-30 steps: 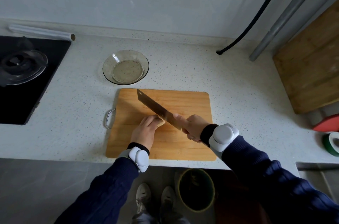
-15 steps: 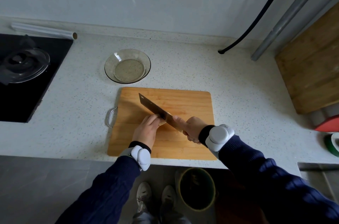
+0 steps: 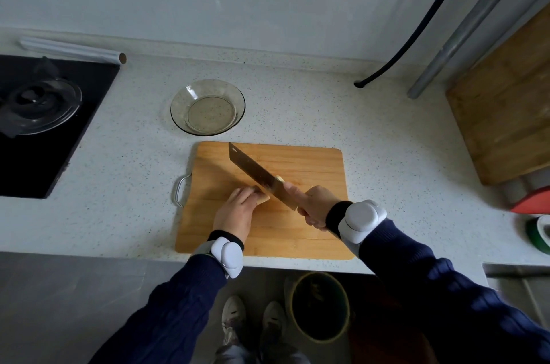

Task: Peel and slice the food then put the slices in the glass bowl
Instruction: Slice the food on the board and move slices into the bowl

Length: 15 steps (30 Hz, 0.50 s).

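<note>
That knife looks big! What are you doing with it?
A person is slicing food on a wooden board. The right hand grips the knife, whose blade slants down across the food. The left hand presses the pale piece against the board, fingers close to the blade. The glass bowl sits on the counter just beyond the board, and it has no slices in it yet.

This is a home kitchen. A speckled white worktop (image 3: 387,140) runs along a pale wall. A black stove (image 3: 44,137) with a glass pot lid (image 3: 38,107) sits at one end. A wooden cutting board (image 3: 312,164) lies in the middle.
</note>
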Each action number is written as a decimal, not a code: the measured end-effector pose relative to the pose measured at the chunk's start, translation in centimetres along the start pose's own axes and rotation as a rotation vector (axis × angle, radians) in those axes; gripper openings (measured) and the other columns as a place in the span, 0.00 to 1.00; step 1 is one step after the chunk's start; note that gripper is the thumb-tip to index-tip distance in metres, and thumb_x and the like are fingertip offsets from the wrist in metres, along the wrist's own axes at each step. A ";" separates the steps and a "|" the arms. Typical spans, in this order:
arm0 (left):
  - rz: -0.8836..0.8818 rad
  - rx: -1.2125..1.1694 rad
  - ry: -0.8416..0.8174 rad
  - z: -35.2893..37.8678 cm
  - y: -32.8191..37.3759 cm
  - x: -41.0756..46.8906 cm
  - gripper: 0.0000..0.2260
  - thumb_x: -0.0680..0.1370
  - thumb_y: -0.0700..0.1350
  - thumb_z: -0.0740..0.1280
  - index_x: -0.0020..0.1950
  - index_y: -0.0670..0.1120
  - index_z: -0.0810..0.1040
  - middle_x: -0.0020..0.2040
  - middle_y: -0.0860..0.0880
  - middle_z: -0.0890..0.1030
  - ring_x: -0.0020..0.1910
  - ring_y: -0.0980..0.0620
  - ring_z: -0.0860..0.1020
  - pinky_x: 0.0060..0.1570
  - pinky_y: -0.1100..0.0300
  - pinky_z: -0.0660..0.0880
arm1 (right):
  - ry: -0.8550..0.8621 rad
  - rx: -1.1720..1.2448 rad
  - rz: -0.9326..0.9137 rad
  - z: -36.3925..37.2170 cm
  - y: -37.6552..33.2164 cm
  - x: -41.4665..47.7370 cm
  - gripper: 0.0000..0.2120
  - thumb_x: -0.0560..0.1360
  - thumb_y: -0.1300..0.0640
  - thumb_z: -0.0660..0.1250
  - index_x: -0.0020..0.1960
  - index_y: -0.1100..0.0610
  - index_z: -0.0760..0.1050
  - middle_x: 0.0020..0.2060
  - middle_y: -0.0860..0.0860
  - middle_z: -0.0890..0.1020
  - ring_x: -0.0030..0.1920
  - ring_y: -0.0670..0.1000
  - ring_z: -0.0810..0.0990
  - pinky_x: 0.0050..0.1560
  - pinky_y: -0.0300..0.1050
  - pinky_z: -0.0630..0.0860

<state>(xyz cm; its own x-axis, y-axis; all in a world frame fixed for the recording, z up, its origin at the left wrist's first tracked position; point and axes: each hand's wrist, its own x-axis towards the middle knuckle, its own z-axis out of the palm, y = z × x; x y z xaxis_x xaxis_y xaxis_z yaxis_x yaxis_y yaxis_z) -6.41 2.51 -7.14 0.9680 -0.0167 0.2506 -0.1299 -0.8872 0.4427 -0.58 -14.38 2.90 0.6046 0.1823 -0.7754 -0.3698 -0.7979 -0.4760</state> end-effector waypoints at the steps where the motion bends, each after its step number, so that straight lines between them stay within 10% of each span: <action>1: -0.001 0.008 0.003 -0.1 0.1 0.0 0.15 0.67 0.34 0.73 0.50 0.48 0.81 0.51 0.51 0.81 0.51 0.56 0.71 0.36 0.62 0.78 | 0.001 0.000 -0.013 -0.1 0.0 -0.1 0.31 0.71 0.28 0.51 0.33 0.57 0.66 0.24 0.51 0.66 0.23 0.49 0.61 0.27 0.40 0.63; 9: -0.017 0.065 0.056 -0.1 -0.1 0.4 0.10 0.71 0.43 0.69 0.52 0.46 0.77 0.52 0.46 0.79 0.51 0.51 0.69 0.44 0.55 0.79 | 0.094 -0.175 -0.185 -0.5 -1.5 0.0 0.31 0.73 0.32 0.52 0.33 0.59 0.71 0.26 0.51 0.72 0.25 0.49 0.68 0.30 0.40 0.69; 15: -0.189 -0.263 0.363 -3.9 1.7 3.3 0.12 0.74 0.43 0.64 0.54 0.38 0.71 0.52 0.41 0.72 0.43 0.56 0.67 0.47 0.72 0.69 | 0.267 -0.454 -0.359 -1.1 -3.2 1.2 0.26 0.75 0.36 0.55 0.32 0.56 0.64 0.28 0.50 0.70 0.28 0.50 0.68 0.32 0.43 0.67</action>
<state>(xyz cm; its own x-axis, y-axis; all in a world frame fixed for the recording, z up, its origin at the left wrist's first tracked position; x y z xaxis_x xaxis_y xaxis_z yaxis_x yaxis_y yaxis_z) -4.29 2.76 -2.26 0.8483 0.3371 0.4082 -0.0544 -0.7115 0.7006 2.14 -12.25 3.97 0.8119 0.3807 -0.4427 0.1889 -0.8887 -0.4179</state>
